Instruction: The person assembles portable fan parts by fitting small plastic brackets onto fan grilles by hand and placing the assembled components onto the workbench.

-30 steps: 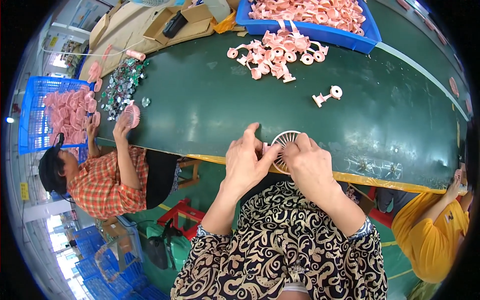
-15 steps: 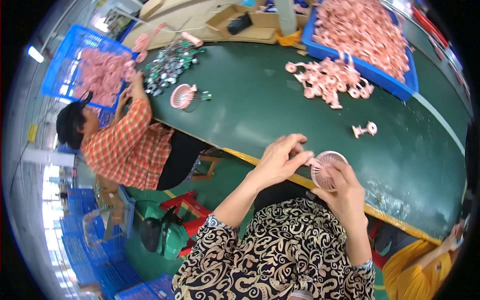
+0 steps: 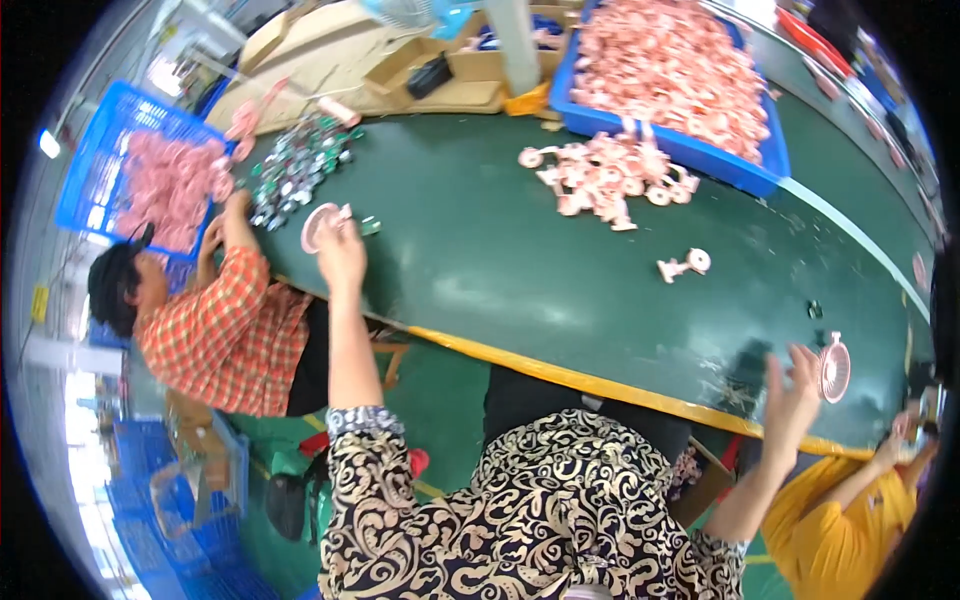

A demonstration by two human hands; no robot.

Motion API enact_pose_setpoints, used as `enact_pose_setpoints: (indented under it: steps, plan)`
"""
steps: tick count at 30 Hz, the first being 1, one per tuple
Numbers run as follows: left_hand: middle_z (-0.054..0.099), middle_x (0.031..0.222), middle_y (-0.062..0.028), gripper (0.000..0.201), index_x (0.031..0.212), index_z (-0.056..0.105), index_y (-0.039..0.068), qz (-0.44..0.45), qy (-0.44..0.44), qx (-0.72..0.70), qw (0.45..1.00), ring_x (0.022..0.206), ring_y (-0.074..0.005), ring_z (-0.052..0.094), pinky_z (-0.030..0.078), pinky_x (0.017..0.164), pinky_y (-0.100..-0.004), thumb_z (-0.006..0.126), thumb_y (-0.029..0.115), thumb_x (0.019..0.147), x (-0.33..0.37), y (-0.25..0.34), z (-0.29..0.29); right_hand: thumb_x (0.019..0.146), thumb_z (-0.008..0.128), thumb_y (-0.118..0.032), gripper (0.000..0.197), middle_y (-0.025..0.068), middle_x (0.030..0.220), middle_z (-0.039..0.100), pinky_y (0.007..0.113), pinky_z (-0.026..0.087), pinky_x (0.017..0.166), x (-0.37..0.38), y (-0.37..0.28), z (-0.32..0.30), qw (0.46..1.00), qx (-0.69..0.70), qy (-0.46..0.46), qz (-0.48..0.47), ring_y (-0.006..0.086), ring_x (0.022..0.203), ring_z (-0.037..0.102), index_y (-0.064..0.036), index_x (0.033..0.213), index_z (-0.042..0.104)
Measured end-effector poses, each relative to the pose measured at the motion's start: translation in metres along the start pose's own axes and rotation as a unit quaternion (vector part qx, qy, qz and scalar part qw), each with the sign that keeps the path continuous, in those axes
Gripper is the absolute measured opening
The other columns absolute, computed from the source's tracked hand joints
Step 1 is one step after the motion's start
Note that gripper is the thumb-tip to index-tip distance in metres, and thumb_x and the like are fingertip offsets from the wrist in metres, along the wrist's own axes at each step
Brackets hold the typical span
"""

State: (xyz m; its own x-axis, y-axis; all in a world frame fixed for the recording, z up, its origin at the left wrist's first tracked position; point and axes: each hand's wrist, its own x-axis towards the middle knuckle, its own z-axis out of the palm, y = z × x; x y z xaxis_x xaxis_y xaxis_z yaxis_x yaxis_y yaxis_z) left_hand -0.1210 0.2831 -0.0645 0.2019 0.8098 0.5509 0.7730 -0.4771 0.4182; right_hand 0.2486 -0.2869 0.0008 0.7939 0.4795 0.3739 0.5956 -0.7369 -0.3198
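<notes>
My left hand [image 3: 343, 258] stretches out to the far left of the table, its fingers closed at the edge of a round pink slotted fan housing [image 3: 316, 226]. A small green and silver part [image 3: 371, 225] lies just right of that hand. On the right side, my right hand [image 3: 792, 405] is raised with its fingers apart. Close beside its fingertips is a second round pink fan housing [image 3: 835, 370] with a small stem on top. Behind this housing lies a small dark part [image 3: 815, 309]. A pink stand-shaped piece [image 3: 684, 265] rests between my hands, farther back.
A heap of pink pieces [image 3: 610, 175] lies before a full blue tray [image 3: 780, 170]. Small green and silver parts [image 3: 300, 165] are piled at the far left, near a blue basket [image 3: 90, 190]. A co-worker in a checked shirt [image 3: 215, 345] sits left, another in yellow [image 3: 840, 520] right.
My hands have parted from in front of me. The left has reached far left to a fan housing; the right has carried the other housing right and opened beside it.
</notes>
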Motion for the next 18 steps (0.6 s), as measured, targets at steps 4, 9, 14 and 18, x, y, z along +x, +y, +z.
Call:
enact_pose_setpoints:
  steps: [4,9,14,18]
  plan:
    - [0.073,0.122,-0.0169,0.044,0.131,0.065,-0.004,-0.084,-0.096,-0.114,0.985,0.111,-0.0246,0.071,0.051,0.099,-0.0351,0.06,0.032,0.106,-0.001,-0.02,0.002,0.093,0.074,-0.01,0.032,0.0154,0.128,0.067,0.039,0.058,0.075,0.02,-0.052,0.033,0.991,0.119,-0.059,-0.035,0.0281,0.086,0.072,-0.0012,0.123,0.069]
    - [0.072,0.105,-0.0193,0.042,0.109,0.073,0.001,-0.03,-0.166,-0.113,0.979,0.098,-0.0332,0.07,0.054,0.088,-0.043,0.072,0.041,0.097,-0.055,0.087,-0.015,0.096,0.065,-0.005,0.033,0.0144,0.14,0.061,0.043,0.057,0.091,0.046,-0.09,0.061,0.985,0.122,-0.061,-0.104,0.0387,0.11,0.068,-0.0049,0.129,0.066]
    - [0.071,0.094,-0.0073,0.024,0.099,0.073,0.005,0.146,-0.306,-0.194,0.921,0.087,-0.0204,0.069,0.057,0.08,-0.0336,0.086,0.014,0.081,-0.109,0.186,-0.047,0.096,0.062,-0.002,0.035,0.0134,0.143,0.057,0.045,0.056,0.094,0.057,-0.1,0.081,0.978,0.108,-0.088,-0.154,0.0384,0.114,0.066,-0.0059,0.131,0.064]
    - [0.071,0.107,-0.0092,0.029,0.102,0.072,0.007,0.239,-0.413,-0.251,0.842,0.104,-0.0256,0.067,0.056,0.09,-0.0379,0.085,0.006,0.076,-0.128,0.222,-0.057,0.093,0.069,-0.004,0.023,0.0141,0.125,0.063,0.042,0.057,0.085,0.053,-0.102,0.08,0.973,0.158,-0.095,-0.142,0.0342,0.1,0.071,-0.0027,0.116,0.069]
